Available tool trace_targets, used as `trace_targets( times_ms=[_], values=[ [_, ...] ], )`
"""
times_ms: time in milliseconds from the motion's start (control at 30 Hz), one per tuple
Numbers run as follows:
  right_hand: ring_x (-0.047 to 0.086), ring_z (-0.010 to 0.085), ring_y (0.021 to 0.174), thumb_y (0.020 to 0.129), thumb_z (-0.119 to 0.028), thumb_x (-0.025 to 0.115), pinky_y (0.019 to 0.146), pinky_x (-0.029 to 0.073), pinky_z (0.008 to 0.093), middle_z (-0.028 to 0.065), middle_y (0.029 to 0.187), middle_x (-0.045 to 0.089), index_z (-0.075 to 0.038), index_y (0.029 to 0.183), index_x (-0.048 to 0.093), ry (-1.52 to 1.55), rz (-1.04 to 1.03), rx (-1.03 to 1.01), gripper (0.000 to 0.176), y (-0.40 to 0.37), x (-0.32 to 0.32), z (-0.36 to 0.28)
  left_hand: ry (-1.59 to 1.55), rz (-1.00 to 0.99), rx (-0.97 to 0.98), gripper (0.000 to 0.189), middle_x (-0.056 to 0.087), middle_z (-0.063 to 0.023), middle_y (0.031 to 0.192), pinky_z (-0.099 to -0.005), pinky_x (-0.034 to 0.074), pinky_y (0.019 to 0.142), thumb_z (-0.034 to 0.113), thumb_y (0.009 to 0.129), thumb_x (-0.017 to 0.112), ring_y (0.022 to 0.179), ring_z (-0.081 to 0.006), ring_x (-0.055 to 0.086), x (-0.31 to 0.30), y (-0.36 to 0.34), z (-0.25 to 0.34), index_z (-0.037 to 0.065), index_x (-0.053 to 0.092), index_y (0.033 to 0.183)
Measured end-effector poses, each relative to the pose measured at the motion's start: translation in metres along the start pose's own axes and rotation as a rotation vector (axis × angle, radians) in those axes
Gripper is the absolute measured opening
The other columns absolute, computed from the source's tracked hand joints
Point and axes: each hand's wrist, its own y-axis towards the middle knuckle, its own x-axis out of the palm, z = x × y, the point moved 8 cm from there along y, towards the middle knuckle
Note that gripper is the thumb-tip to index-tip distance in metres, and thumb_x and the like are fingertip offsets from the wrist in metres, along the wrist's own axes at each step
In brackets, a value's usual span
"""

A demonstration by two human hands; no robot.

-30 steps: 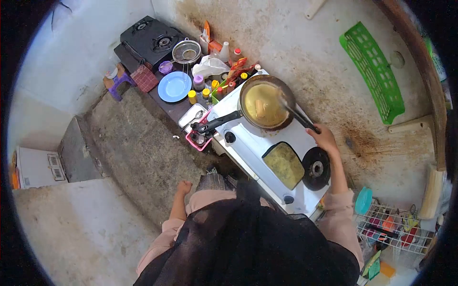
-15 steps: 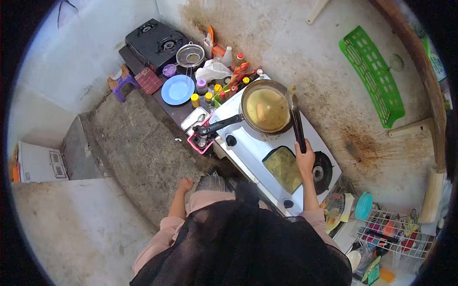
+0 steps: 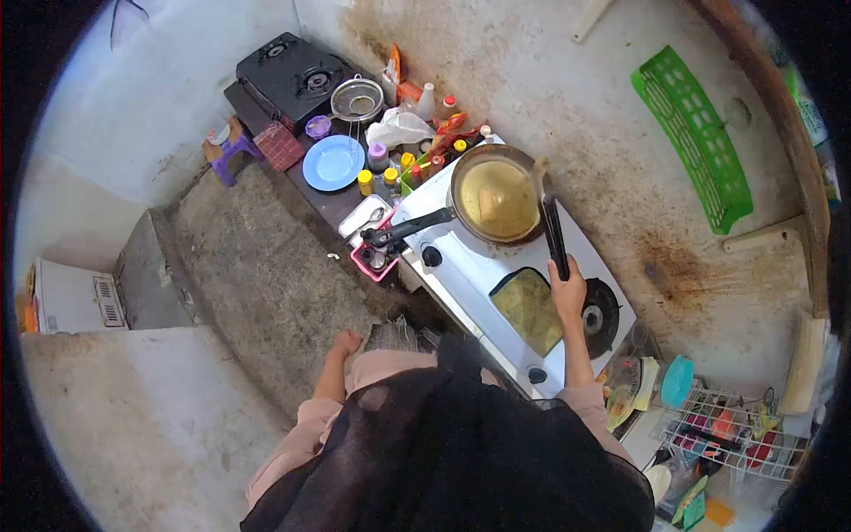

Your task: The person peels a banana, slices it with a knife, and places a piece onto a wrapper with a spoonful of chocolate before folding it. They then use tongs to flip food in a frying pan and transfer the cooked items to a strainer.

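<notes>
Head view shows a black-handled, brown-tipped utensil (image 3: 553, 228).

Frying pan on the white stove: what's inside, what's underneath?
Inside the frying pan: yellowish liquid with a pale brown piece in it. Underneath: the white stove. Whether a burner sits there can't be seen; the pan covers it.

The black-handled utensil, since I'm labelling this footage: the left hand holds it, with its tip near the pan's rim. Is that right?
Not quite: the hand is wrong. The head view shows the right hand holding the black-handled utensil, with its tip near the rim of the pan.
</notes>
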Motion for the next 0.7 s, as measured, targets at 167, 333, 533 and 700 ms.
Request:
trace_targets(
  times_ms=[167,333,533,700],
  values=[
    [0.06,0.0352,0.082,0.08,-0.037,0.059,0.07,0.047,0.0383,0.021,0.087,0.062,-0.001,0.11,0.055,0.055,-0.011,0.077,0.047,-0.002,-0.001,0.002,-0.033,-0.099,-0.067,0.036,0.061,-0.0237,0.09,-0.0423,0.045,0.079,0.033,0.076,0.053,0.089,-0.0382,0.058,0.008,0.005,-0.003,-0.001,0.061,0.084],
    [0.061,0.0353,0.079,0.08,-0.037,0.059,0.069,0.047,0.0381,0.0206,0.084,0.062,-0.001,0.11,0.055,0.01,-0.001,0.032,0.047,0.002,-0.001,-0.002,-0.032,-0.087,-0.041,0.036,0.06,-0.0247,0.092,-0.0415,0.045,0.078,0.034,0.077,0.052,0.09,-0.0388,0.057,-0.008,-0.012,0.021,-0.001,0.061,0.085],
    [0.062,0.0335,0.079,0.08,-0.037,0.059,0.068,0.047,0.0374,0.0204,0.084,0.062,0.0,0.111,0.054,0.006,-0.033,0.048,0.049,-0.003,0.001,0.001,0.041,-0.111,0.017,0.039,0.059,-0.0259,0.094,-0.0414,0.045,0.08,0.035,0.076,0.051,0.092,-0.0384,0.057,0.003,-0.003,0.01,-0.002,0.061,0.087],
    [0.062,0.034,0.079,0.08,-0.038,0.058,0.069,0.047,0.0366,0.0199,0.083,0.063,-0.001,0.111,0.054,0.101,-0.008,0.134,0.049,-0.006,-0.005,0.001,0.063,-0.172,-0.034,0.038,0.059,-0.0238,0.089,-0.0422,0.044,0.077,0.034,0.078,0.053,0.087,-0.0351,0.056,0.008,0.004,0.004,-0.003,0.059,0.085]
  ],
)
